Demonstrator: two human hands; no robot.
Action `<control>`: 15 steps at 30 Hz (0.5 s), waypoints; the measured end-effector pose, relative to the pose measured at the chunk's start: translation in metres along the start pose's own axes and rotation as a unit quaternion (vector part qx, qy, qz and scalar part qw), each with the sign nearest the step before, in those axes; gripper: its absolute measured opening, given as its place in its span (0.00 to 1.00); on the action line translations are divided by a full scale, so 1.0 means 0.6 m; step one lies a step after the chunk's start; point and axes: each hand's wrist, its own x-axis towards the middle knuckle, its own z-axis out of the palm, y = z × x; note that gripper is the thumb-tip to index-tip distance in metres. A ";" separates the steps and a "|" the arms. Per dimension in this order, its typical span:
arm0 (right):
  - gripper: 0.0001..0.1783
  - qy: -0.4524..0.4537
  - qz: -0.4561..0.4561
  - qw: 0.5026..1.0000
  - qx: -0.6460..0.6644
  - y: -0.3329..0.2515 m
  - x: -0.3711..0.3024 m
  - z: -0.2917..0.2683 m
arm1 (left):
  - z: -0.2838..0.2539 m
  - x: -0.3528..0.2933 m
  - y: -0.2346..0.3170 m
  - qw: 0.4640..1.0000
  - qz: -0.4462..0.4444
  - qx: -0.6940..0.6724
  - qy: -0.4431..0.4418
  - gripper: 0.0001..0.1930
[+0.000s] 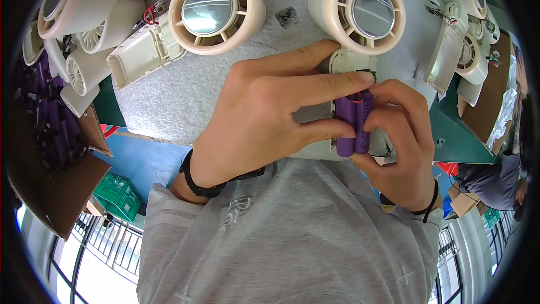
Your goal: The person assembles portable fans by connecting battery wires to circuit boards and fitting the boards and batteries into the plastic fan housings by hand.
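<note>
In front of me a cream handheld fan point(396, 14) lies with its round head pointing away and its handle opened toward me. A purple two-cell battery pack point(345, 118) is at the open handle; I cannot tell whether it is fully seated. My left hand point(256, 110) holds the fan, its index fingertip by a small green circuit board at the top of the handle and its thumb against the pack. My right hand point(402, 141) pinches the pack from the right side. Red wire shows at the pack's upper end, and the fingers hide part of the handle.
Another cream fan point(256, 17) and several fan parts lie at the left on the foam-covered table point(163, 101). An opened fan point(450, 45) lies far right. A cardboard box point(67, 191) with purple battery packs stands left, another box point(498, 90) right. A person's sleeve point(495, 183) shows at far right.
</note>
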 end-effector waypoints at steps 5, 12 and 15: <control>0.27 0.021 0.009 0.999 -0.040 -0.009 0.005 0.011 | 0.000 0.003 0.002 1.000 0.003 0.004 0.006 0.30; 0.31 0.043 0.055 0.998 0.010 -0.016 0.007 0.019 | 0.008 -0.004 0.006 1.000 -0.014 -0.002 0.024 0.29; 0.35 0.050 0.028 0.998 0.025 -0.001 -0.003 0.016 | 0.012 -0.005 0.007 0.999 -0.025 -0.011 0.030 0.28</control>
